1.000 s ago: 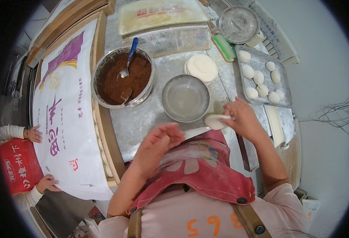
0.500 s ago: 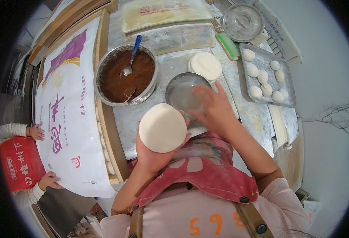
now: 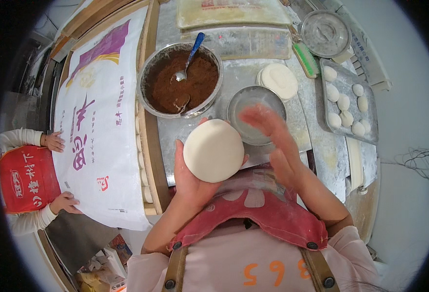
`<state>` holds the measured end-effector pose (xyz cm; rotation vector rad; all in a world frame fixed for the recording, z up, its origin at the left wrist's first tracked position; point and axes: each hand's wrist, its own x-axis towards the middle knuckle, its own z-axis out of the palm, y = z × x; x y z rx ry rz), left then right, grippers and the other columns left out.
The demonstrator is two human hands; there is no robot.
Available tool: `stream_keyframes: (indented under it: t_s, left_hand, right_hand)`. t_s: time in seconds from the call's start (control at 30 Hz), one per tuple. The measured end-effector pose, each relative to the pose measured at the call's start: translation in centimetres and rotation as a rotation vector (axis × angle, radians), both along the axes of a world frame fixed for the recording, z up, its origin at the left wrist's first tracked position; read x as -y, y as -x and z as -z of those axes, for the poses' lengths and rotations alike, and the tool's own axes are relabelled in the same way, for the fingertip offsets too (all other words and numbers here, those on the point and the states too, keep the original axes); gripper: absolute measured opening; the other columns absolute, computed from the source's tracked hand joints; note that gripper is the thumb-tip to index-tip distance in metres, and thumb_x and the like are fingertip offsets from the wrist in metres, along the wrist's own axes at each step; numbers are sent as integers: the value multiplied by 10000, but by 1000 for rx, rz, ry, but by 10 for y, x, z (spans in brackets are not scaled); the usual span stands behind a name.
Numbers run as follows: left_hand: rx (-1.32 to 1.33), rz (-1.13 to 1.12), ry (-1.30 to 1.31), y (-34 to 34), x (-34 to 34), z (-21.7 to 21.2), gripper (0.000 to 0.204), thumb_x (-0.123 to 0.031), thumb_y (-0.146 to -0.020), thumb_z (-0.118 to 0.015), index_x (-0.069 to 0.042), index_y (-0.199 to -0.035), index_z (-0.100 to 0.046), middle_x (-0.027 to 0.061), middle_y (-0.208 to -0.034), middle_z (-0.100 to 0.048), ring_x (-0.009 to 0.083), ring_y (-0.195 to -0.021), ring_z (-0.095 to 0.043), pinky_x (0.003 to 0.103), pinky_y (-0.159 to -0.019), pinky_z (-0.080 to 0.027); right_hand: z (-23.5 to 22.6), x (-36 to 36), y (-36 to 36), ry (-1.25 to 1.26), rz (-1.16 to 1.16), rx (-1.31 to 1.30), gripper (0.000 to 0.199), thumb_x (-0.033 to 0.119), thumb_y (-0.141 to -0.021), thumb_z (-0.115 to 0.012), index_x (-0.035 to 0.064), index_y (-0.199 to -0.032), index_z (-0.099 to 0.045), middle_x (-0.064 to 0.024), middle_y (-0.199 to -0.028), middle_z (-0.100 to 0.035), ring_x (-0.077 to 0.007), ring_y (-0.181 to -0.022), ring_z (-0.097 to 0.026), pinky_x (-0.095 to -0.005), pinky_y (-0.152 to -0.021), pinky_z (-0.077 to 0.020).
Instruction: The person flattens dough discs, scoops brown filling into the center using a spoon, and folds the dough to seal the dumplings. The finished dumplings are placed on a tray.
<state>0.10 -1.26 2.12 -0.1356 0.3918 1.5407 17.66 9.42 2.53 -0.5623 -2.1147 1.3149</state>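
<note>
A round, flat white dough disc lies on the palm of my left hand, whose fingers cup it from below. To its right is my right hand, blurred by motion, with fingers stretched out and nothing in them. It is over the near right part of a shallow metal bowl and apart from the disc. Behind that bowl sits a stack of white dough rounds. Left of it stands a larger metal bowl of brown powder, with a blue-handled spoon and another spoon in it.
Several dough balls rest in a metal tray at right, near a green brush and a round metal lid. A wooden-framed tray under a printed white sheet fills the left. Another person's hands touch the sheet.
My view has shifted, so the table's things appear farther right. The disc stays on my left hand. My right hand has turned, its fingers now straighter and closer together.
</note>
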Motion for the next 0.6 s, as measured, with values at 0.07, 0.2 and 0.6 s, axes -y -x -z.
stream_keyframes:
  t_s: [0.07,0.2,0.6]
  left_hand:
    - [97,14,-67,2,0,0,722,-651,-985,-163,-202,-1535,-293,124,-1515,-379,371,-1382,-378,632,-1113,-303]
    - [-91,51,13,-1,-7,-9,736,-660,-972,-178,-202,-1539,-283,136,-1548,-339,391,-1400,-355,585,-1154,-261]
    - [-32,-131,-83,23,-6,-19,823,-694,-945,-158,-158,-1564,-240,141,-1591,-278,356,-1450,-284,525,-1194,-194]
  right_hand:
    - [-15,8,11,17,-154,-87,754,427,-892,-620,8,-1455,-344,-189,-1460,-445,-377,-1385,-388,-522,-1194,-176]
    - [-15,22,33,-141,-336,-107,783,418,-872,-633,23,-1471,-320,-192,-1464,-428,-399,-1376,-390,-532,-1192,-192]
    - [-17,11,6,-239,-388,32,755,439,-827,-667,21,-1407,-423,-162,-1335,-570,-385,-1271,-526,-543,-1182,-219]
